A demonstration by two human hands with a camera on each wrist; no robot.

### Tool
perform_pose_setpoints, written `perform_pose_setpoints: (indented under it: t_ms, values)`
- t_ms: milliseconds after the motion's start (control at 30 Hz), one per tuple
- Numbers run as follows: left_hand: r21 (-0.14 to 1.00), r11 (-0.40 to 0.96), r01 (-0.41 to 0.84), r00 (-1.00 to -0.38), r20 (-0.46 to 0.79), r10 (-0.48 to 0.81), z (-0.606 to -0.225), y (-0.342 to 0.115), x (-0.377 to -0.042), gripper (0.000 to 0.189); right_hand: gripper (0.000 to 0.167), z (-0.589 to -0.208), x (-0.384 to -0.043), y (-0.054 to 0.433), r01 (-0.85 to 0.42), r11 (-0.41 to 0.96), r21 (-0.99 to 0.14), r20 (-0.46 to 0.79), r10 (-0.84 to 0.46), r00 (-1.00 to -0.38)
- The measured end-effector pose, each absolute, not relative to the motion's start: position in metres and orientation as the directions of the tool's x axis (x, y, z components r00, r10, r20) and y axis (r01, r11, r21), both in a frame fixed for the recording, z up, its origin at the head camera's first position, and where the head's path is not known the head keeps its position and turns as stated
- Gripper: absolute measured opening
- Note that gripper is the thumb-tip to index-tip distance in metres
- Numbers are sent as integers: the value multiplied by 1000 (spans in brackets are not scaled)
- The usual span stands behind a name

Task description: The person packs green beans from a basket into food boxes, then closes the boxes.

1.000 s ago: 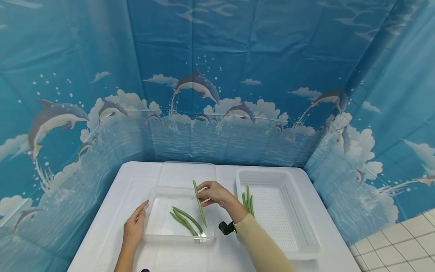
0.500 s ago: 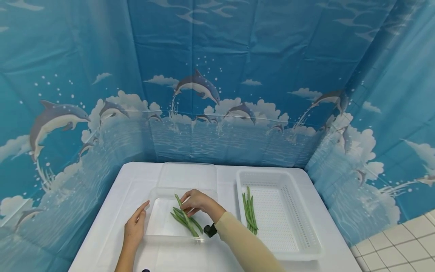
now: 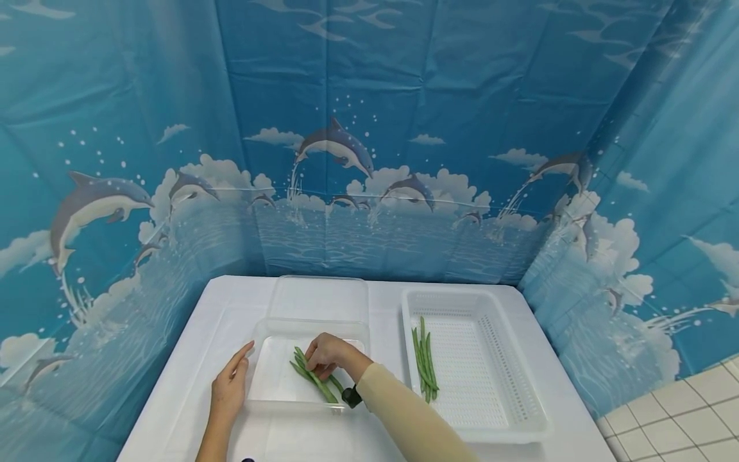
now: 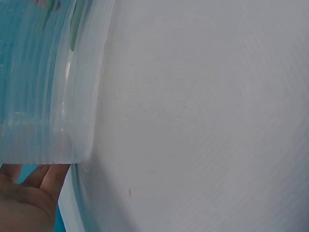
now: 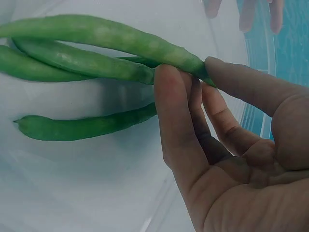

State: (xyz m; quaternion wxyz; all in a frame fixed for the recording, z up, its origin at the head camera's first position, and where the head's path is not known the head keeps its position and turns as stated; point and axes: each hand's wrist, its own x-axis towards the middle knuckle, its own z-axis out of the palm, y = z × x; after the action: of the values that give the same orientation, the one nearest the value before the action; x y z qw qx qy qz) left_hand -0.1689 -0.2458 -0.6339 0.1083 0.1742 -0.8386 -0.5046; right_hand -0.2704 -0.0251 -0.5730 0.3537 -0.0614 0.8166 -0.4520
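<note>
Green bean (image 5: 106, 31), whole, long and slender, found inside the clear plastic box (image 3: 268, 375), above other beans (image 5: 67, 128); whether it bears on them I cannot establish. The right hand (image 3: 330, 354) pinches it near one end, between thumb and finger, with most of its length projecting beyond the grip. The left hand (image 3: 228, 388) holds nothing: its fingers lie extended beside the left wall of the box, contact with it unconfirmed. On the other side, a white basket (image 3: 479, 359) contains a small bunch of beans (image 3: 426, 359) against its near-left side.

Handling, in my judgement: very light, so weight is no concern. The pod looks firm but slightly flexible, and should bend a little before it snaps. The skin appears smooth; if damp, it could slide or roll between fingertips. Excess pressure might bruise the pod. The present end hold suits laying it down, though the free end could swing or catch its neighbours. A hold at mid-length would balance better.
</note>
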Motion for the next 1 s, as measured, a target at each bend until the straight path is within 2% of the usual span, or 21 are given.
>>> perform_pose_setpoints:
  t_ms: [667, 833, 1000]
  values:
    - [888, 429, -163, -923, 16, -385, -634, -246, -169, 44, 10, -571, -271, -19, 202, 595, -778, -504, -400, -765]
    - [886, 429, -174, -920, 8, -391, -633, -245, -168, 44, 9, -557, -276, -9, 209, 540, -815, -482, -431, -763]
    - [882, 434, -182, -920, 3, -392, -631, -247, -167, 44, 14, -535, -287, 11, 270, 426, -864, -464, -461, -757]
